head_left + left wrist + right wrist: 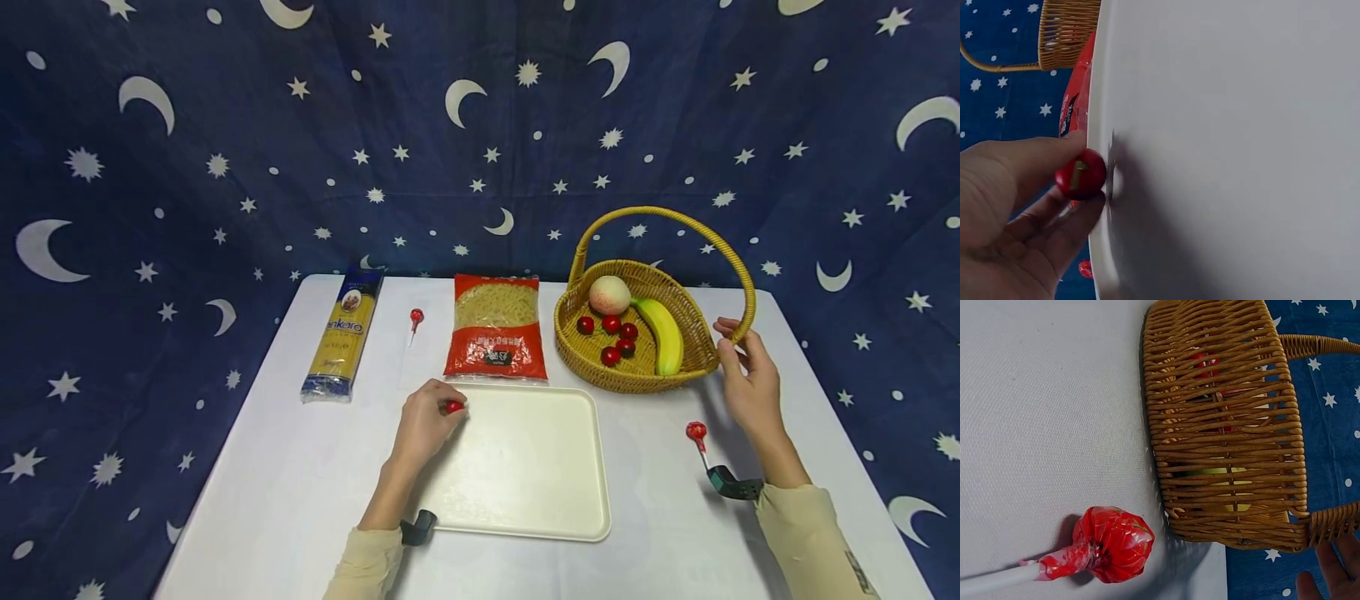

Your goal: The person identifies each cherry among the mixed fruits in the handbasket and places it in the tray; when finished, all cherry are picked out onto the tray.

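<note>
My left hand (pixel 431 421) pinches a small red cherry (pixel 1082 175) between thumb and fingers. It is at the upper left corner of a cream tray (pixel 525 467), with the cherry right by the rim. In the left wrist view a yellow-green mark shows on the cherry. Over on the right, my right hand (pixel 750 383) is beside the wicker basket (pixel 615 382), its fingertips at the lower end of the handle (pixel 738 275). Its fingers look fairly straight in the right wrist view. Inside the basket lie a peach (pixel 610 295), a banana (pixel 662 333) and several cherries (pixel 611 323).
A red-wrapped lollipop (pixel 697 432) lies near my right wrist, and another lollipop (pixel 416 317) lies farther back. Behind the tray is a red pasta bag (pixel 497 329). A long spaghetti pack (pixel 345 333) lies at the left. A dark blue star-patterned cloth (pixel 480 150) hangs behind the white table.
</note>
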A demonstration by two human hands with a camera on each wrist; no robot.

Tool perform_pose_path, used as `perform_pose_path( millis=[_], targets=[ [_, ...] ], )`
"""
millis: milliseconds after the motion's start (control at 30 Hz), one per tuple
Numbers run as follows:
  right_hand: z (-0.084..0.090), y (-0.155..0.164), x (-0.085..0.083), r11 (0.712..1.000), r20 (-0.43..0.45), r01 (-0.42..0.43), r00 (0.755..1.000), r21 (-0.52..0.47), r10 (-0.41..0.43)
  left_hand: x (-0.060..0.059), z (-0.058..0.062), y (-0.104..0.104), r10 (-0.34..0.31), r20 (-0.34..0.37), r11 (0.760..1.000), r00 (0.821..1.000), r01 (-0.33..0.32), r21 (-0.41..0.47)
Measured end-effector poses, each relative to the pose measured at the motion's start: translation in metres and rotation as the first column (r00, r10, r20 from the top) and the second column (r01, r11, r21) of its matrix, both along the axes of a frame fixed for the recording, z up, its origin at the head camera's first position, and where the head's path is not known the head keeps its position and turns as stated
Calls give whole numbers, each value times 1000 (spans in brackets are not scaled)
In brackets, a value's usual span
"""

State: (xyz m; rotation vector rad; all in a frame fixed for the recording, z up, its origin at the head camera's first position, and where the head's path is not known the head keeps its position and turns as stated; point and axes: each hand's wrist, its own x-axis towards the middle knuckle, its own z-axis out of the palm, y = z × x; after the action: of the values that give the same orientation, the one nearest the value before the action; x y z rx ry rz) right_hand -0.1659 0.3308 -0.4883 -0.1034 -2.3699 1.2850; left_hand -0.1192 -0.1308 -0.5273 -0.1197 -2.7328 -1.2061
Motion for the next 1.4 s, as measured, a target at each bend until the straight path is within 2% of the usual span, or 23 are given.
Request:
perform_pose_path(
  millis=[133, 433, 633, 800, 1000, 1133, 1400],
  targets=[
    [-1, 1, 0, 1000, 3, 4, 1000, 0, -4, -1, -1, 0, -21, 27, 997, 999, 22, -67],
    [0, 4, 0, 1000, -4, 1, 1000, -5, -1, -1, 2, 5, -60, -18, 992, 998, 57, -117],
    [-1, 5, -1, 1000, -2, 3, 1000, -3, -3, -6, 16, 12, -117, -59, 985, 991, 108, -134],
    [-2, 4, -2, 1000, -2, 1, 1000, -6, -1, -17, 32, 24, -163, -65, 980, 985, 153, -129],
    [-4, 2, -2, 1000, 1, -1, 1000, 7, 1, -33, 47, 49, -260, -87, 961, 962, 250, -117],
    [-5, 2, -2, 1000, 0, -4, 1000, 11, 4, -43, 57, 67, -326, -110, 939, 939, 308, -152],
    [-3, 3, -1, 1000, -15, -11, 1000, 10, 11, -65, 70, 105, -409, -120, 910, 905, 394, -128]
  ],
)
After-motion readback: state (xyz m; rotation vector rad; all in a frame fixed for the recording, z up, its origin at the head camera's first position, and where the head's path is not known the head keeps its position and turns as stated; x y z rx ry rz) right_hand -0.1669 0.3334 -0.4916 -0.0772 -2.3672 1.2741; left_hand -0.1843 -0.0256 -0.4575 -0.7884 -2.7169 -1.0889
